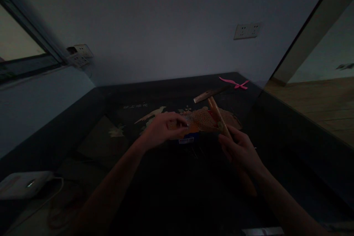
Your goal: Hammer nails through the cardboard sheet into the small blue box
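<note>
Right hand (241, 149) grips the wooden-handled hammer (220, 118), head towards 11 o'clock; steady the left hand (160, 127), fingertips narrowed, contents unclear, at 9 o'clock, outside its swing.

I'd say I'm in somebody's home, in a dim corner of a lived-in room, though I can't tell which room. The dark table (193, 191) fills the corner, its top decorated with a bird (152, 113), pale leaf shapes (116, 131) and a line of characters (135, 106). Behind it rises a plain, pale wall (166, 25) with household sockets (247, 31). There's a window (19, 33) on the left, and over on the right, a wood-look floor (318, 105).
</note>
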Tool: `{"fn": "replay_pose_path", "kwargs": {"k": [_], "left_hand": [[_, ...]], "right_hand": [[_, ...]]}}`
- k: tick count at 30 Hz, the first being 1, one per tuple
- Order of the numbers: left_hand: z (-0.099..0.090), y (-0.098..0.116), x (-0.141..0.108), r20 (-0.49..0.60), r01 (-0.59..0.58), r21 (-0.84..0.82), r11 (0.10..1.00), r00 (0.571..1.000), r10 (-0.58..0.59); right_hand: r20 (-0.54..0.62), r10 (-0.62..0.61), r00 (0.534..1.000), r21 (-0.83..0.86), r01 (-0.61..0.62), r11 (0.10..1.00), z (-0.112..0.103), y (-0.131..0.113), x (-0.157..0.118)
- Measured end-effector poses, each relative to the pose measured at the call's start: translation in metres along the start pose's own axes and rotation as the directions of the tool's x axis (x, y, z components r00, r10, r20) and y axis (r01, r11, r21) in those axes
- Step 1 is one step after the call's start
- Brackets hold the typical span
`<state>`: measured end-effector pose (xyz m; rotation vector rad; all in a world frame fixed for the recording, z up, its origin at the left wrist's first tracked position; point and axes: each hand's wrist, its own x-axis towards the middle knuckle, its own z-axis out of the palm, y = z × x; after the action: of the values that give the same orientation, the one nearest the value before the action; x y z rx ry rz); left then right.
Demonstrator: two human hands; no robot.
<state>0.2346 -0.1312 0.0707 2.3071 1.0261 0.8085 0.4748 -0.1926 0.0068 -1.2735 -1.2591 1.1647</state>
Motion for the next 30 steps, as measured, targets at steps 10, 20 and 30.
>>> {"fn": "replay_pose_path", "kwargs": {"k": [10, 20, 30], "left_hand": [[0.034, -0.065, 0.037, -0.387, 0.048, -0.250, 0.967, 0.911, -0.145], [0.043, -0.060, 0.033, -0.265, 0.069, -0.200, 0.977, 0.957, -0.122], [0.047, -0.067, 0.033, -0.257, 0.042, -0.168, 0.985, 0.963, -0.085]], "right_hand": [[-0.022, -0.011, 1.000, -0.050, 0.010, 0.999, 0.000, 0.003, 0.002], [0.017, 0.025, 1.000, -0.049, -0.024, 0.999, -0.001, 0.005, 0.000], [-0.008, 0.034, 0.999, -0.136, -0.034, 0.990, 0.001, -0.004, 0.000]]}}
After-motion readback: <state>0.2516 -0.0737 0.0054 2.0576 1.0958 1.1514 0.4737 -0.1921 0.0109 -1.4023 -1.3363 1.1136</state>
